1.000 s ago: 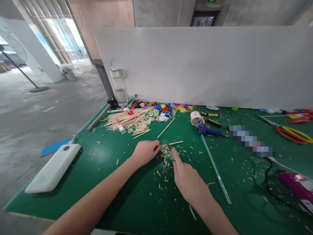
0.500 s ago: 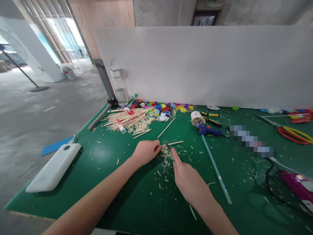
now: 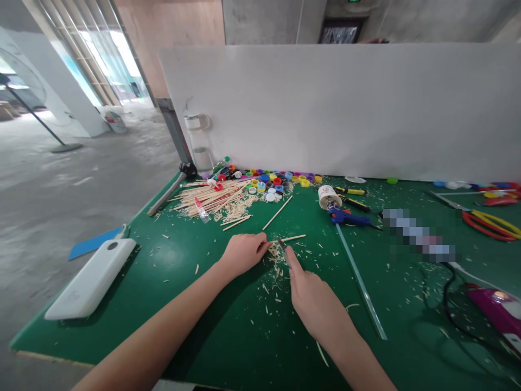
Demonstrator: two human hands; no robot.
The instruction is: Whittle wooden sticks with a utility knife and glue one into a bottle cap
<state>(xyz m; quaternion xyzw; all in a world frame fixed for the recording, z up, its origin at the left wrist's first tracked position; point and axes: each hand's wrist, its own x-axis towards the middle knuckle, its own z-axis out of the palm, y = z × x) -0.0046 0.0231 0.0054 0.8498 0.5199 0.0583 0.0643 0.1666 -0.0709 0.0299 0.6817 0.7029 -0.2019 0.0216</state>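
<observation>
My left hand (image 3: 245, 253) is closed on one end of a thin wooden stick (image 3: 293, 237), pressing it near the green tabletop. In my right hand (image 3: 311, 290) is a knife (image 3: 282, 246), its dark blade lying across the stick just right of my left fingertips. The forefinger stretches along the knife; most of the handle is hidden in my palm. Under the blade lie pale wood shavings (image 3: 278, 270). Beyond my left hand, another wooden stick (image 3: 277, 212) rests alone on the table.
At the back left are a pile of sticks (image 3: 211, 196), coloured bottle caps (image 3: 277, 181) and a hammer (image 3: 169, 193). A blue glue gun (image 3: 350, 218) with a clear glue stick (image 3: 360, 282) lies right. A white power bank (image 3: 91, 279) sits left; scissors (image 3: 490, 224) lie far right.
Almost nothing differs. Both hands keep their places, with the blade still against the stick; the whole view has shifted very slightly.
</observation>
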